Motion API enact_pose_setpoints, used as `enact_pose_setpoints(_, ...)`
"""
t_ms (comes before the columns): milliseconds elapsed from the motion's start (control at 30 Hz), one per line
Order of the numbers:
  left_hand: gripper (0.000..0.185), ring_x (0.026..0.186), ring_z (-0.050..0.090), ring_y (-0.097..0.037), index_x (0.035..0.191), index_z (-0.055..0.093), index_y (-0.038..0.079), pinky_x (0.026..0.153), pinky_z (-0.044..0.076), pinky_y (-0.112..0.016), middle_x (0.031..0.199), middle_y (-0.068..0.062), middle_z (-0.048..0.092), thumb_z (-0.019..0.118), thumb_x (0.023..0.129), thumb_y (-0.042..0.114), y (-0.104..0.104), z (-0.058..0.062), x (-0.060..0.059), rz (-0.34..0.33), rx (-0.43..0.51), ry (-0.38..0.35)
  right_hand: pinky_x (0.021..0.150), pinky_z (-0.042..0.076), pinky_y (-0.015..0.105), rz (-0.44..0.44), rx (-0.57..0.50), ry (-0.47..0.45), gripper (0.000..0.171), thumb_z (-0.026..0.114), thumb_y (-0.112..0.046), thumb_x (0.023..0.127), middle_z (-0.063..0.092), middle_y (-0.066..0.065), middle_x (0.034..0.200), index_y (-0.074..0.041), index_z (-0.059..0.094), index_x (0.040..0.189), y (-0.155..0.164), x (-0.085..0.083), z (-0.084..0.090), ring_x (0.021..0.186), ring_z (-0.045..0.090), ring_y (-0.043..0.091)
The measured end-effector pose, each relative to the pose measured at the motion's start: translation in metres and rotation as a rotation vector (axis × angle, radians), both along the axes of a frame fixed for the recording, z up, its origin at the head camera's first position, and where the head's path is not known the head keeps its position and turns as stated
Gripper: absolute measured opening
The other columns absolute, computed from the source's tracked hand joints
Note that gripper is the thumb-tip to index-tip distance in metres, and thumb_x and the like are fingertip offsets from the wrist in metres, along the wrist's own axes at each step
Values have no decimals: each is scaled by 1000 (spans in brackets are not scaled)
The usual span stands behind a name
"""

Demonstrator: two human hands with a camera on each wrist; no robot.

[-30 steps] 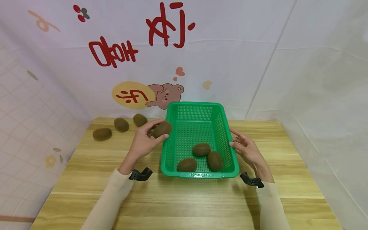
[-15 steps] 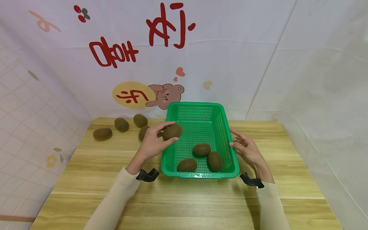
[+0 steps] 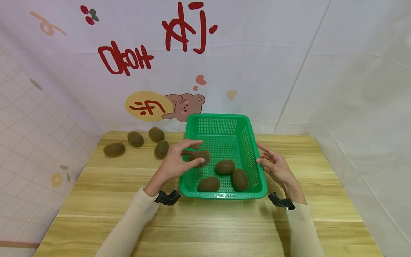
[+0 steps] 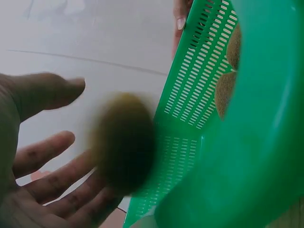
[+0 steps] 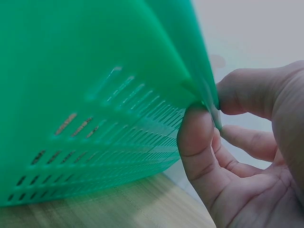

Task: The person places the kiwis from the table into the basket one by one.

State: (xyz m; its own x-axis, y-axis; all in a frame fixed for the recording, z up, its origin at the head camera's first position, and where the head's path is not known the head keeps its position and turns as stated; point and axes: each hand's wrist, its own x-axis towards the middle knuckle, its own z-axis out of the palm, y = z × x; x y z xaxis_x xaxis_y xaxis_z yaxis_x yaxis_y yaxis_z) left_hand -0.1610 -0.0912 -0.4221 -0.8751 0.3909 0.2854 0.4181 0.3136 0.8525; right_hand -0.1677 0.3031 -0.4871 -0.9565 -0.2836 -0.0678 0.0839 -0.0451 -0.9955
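On the left I see four loose kiwis (image 3: 135, 139) lying on the worktop (image 3: 205, 228). My left hand (image 3: 173, 161) reaches over the left rim of the green basket (image 3: 221, 195), its fingers spread and thumb clear; the blurred kiwi (image 3: 203, 159) just beyond them, above the basket's left part, looks let go, though I cannot tell whether a fingertip touches it. To do this well, I'd lower the fruit close to the mesh floor before releasing, away from its neighbours, so nothing bruises or rolls. Inside, three kiwis (image 3: 225, 167) rest toward the near end: one by the left corner, the other two side by side farther right. My right hand (image 3: 277, 168) pinches the right rim between thumb and fingers, a hold I'd judge steady enough against a bump.
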Motion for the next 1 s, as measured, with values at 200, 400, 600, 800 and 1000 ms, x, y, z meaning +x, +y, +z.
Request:
enact_pose_setpoints(200,56,126,60,-22,142,60,19,105,53,-55,137,-3,64,81,90,20,-5,3,-2,-17,14,-32,78,59,20,5,11,6,69,64,-8,102,58,5,114,-12,31,162,0,0,2,91,64,7)
enact_pose_setpoints(400,63,132,57,-29,148,54,23,109,50,-55,147,-5,58,81,90,24,-15,4,-6,29,-12,7,78,59,20,7,-2,5,69,63,-7,102,59,5,113,-11,30,162,0,0,2,91,64,7)
enact_pose_setpoints(600,73,142,50,-33,153,48,26,112,46,-56,154,-5,51,83,88,27,-24,3,-9,76,-55,60,80,60,21,5,-9,-1,69,63,-6,102,60,4,113,-11,31,162,0,-1,1,92,66,8)
enact_pose_setpoints(800,85,146,41,-25,157,41,27,114,42,-55,159,-4,44,85,85,33,-31,-1,-13,148,-114,111,80,60,21,10,-18,3,69,63,-6,102,60,5,113,-10,30,162,0,0,0,92,66,7)
enact_pose_setpoints(1000,92,152,30,-28,160,34,30,119,32,-63,165,-2,35,86,84,39,-39,-9,-16,218,-164,123,78,59,20,12,-23,1,70,64,-7,101,60,4,113,-10,29,162,-1,1,1,92,65,7)
